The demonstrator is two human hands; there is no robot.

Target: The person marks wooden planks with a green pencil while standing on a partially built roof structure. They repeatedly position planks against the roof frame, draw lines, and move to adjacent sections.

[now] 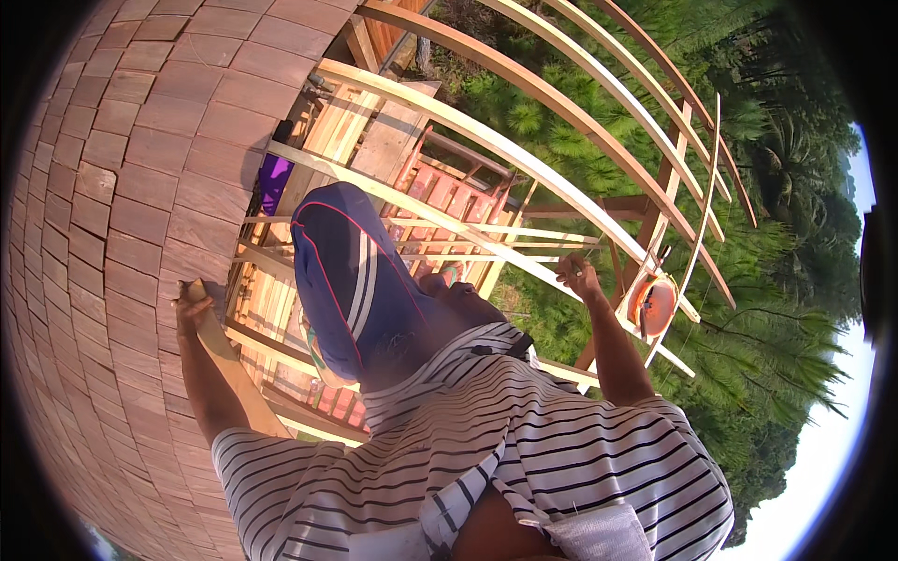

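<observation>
At the edge of the shingled roof, my left hand (193,309) is closed around the upper end of a tan wooden board (232,365). This board slants down beside my left forearm. My right hand (580,275) is raised on the other side, over a pale wooden batten (421,211), with its fingers curled together. Whatever those fingers hold, if anything, is too small to make out. An orange round container (655,304) with dark tools in it rests on the battens just beyond my right hand.
Rows of brown wooden shingles (140,187) cover the left side. Long bare battens (561,103) cross the open frame on the right. Below are stacked planks (337,126), red slats (454,196) and a purple item (274,179). Trees (748,280) stand beyond.
</observation>
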